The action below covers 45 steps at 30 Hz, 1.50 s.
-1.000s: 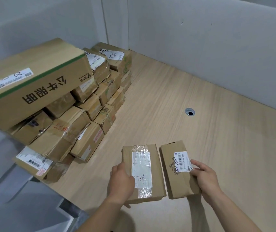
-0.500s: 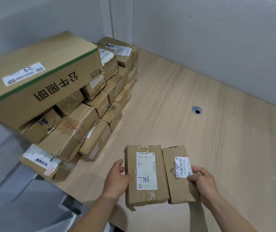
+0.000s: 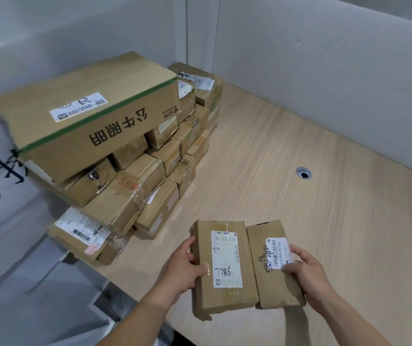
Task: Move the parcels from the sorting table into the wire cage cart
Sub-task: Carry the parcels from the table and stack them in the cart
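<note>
Head view is showing both of my hands out in front of me, each one holding a parcel at the near edge of the worktop [image 3: 287, 158]. My left hand [image 3: 183, 268] is gripping the left long edge of the wider parcel [image 3: 222, 265], thumb lying on its top face and the other fingers curled round its side; this parcel is carrying one white label with "7786" handwritten on it and clear tape across both ends. My right hand [image 3: 304, 270] is pinching the narrower parcel [image 3: 272, 265] at its right edge, thumb pressing on the corner of its one small barcode label, beside some black marker scrawl. Those two parcels are lying side by side, long edges touching, and their near ends are sticking out past the worktop's front edge; I cannot tell whether they are resting on the wood or hanging just above it. Well apart from them, to the left and farther back, a stack of parcels [image 3: 150, 186] is sitting against the corner of the grey wall [image 3: 324, 71]; I am counting about a dozen small taped boxes in it, though several are hidden behind others, so the exact number is unclear. One large carton [image 3: 87, 113] with a green stripe and printed black characters is lying tilted on top of that stack. One round metal cable hole [image 3: 303, 173] is showing in the bare wood to the right.
</note>
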Motion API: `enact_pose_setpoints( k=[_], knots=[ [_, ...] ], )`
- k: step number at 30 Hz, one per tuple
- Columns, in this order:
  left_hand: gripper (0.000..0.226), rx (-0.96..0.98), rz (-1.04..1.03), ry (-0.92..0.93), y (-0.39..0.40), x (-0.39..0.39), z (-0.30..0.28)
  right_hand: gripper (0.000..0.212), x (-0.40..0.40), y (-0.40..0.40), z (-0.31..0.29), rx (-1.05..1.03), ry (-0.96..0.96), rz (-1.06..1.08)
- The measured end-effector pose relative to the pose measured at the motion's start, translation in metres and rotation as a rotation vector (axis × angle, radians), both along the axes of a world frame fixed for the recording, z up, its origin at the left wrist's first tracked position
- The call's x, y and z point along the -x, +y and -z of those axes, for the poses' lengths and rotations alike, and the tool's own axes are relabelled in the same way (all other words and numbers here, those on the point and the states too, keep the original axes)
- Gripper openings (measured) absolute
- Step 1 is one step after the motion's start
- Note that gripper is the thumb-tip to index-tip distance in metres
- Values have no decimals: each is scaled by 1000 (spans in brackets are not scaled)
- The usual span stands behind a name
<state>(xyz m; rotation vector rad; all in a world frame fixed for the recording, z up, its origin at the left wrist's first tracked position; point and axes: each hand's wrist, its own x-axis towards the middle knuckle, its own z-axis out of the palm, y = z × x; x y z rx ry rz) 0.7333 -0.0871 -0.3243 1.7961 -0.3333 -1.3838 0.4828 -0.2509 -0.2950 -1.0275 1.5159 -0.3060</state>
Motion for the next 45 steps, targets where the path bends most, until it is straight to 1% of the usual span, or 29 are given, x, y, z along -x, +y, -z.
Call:
enact_pose_setpoints(
  k=[4,8,13,18,27,30,36,41,45],
  knots=[
    [94,-4,-62,-9,10,13,-12,44,2,1,-3,-14,-25,-57],
    [94,10,-191,-11,33,30,-19,42,9,4,-8,16,-32,-148],
    [94,1,-322,-50,74,65,-40,47,26,12,-24,49,-73,-298],
    [91,-2,-431,-62,124,102,-63,53,38,22,-38,83,-120,-499],
    [83,48,-734,-92,237,128,-87,65,13,60,-63,88,-264,-810],
    [79,89,-815,-102,277,134,-100,69,-6,84,-74,94,-304,-904],
    [77,178,-962,-143,364,156,-123,69,-38,151,-100,105,-359,-1096],
    [87,229,-1114,-197,457,197,-140,70,-54,234,-122,99,-416,-1225],
    [86,221,-1214,-244,532,240,-151,69,-57,312,-136,86,-456,-1332]
  ],
)
